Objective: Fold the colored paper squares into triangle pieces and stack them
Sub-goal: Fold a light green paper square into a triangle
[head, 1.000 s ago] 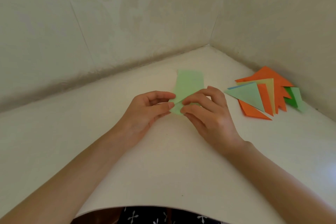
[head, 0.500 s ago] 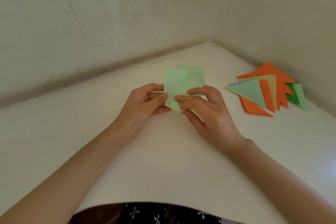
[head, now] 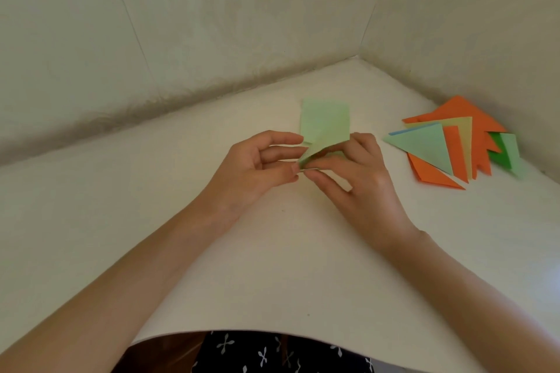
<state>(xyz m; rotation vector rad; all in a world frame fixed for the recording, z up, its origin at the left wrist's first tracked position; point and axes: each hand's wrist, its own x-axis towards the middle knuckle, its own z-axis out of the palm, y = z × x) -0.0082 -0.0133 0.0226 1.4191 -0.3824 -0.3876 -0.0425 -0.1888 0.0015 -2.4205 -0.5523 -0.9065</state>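
The light green paper (head: 325, 124) sits mid-table, its near corner partly folded and lifted between my hands; my left hand (head: 257, 166) pinches that corner with thumb and curled fingers; my right hand (head: 360, 175) grips it from the other side, fingers curled over the fold; off to my right, by the wall, the pile of folded triangles (head: 454, 145) lies fanned out, orange, green, yellowish, on the white table (head: 272, 266).

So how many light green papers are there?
3: held paper between left hand and right hand; top triangle on the pile; edge triangle at its right. More may hide underneath.
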